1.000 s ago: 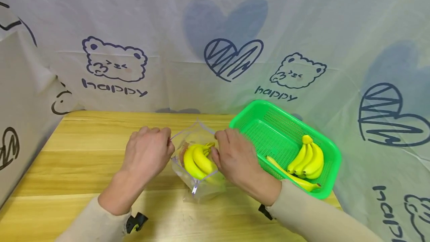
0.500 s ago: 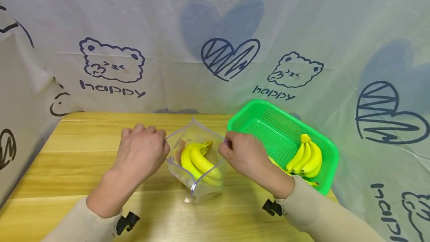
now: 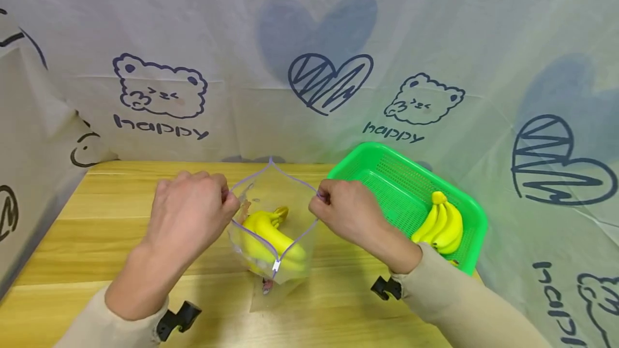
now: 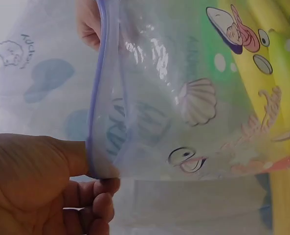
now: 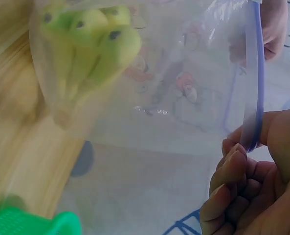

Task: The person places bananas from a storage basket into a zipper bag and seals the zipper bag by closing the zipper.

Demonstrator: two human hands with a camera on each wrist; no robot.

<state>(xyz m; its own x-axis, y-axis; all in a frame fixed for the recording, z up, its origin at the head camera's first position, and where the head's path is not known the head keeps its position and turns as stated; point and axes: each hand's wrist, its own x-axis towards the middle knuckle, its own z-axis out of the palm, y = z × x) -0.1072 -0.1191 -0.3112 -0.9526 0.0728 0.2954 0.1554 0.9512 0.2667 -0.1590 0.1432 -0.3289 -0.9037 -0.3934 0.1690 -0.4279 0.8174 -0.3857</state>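
A clear zip bag (image 3: 295, 197) with a purple zip edge and a white slider (image 3: 276, 266) hangs between the hands, its mouth spread into a diamond. Inside lies a bunch of yellow bananas (image 3: 268, 232), stems toward the back. My left hand (image 3: 191, 211) pinches the left rim; in the left wrist view, the thumb presses the purple edge (image 4: 97, 88) against curled fingers. On the opposite rim, my right hand (image 3: 350, 211) pinches likewise, as the right wrist view shows beside the purple strip (image 5: 257, 73). Sea-creature and shell prints (image 4: 198, 102) decorate the plastic.
A green perforated basket (image 3: 358, 157) stands at the back right, holding another banana bunch (image 3: 442, 224). My right forearm passes over its near side and hides part of it. A printed white cloth (image 3: 232, 42) hangs behind the wooden table (image 3: 121, 192).
The hands have moved apart and slightly up, spreading the bag's mouth wider and raising the bag. The bananas have shifted inside it. The loose banana in the basket is now mostly hidden by the right arm.
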